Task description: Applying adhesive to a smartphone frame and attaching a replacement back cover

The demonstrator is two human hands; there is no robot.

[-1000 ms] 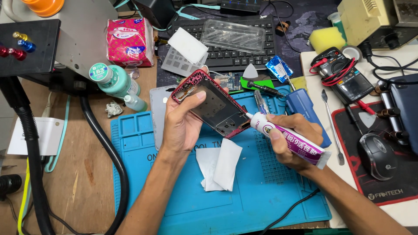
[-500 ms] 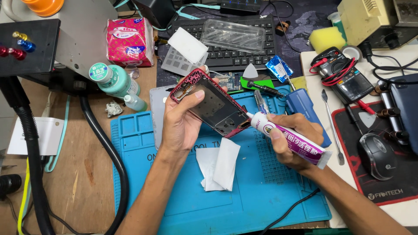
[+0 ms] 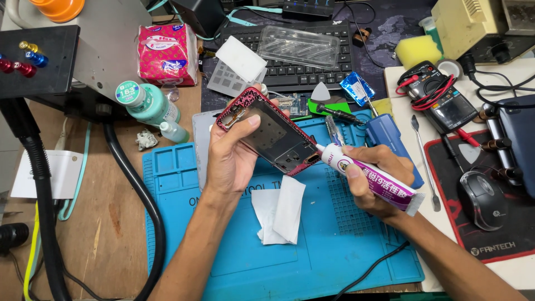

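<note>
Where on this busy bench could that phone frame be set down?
Bare blue silicone mat lies in front of the folded white tissue, between the forearms. Bare wooden desk sits left of the black hose. Behind the mat, keyboard and tools crowd everything.

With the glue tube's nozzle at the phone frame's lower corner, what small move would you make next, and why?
Probably a gentle squeeze while drawing the nozzle along the frame's edge. The left hand holds the red-rimmed phone frame tilted above the blue mat, and the right hand holds the glue tube with its tip at the frame's lower corner. Whether glue is already out is too small to tell.
</note>
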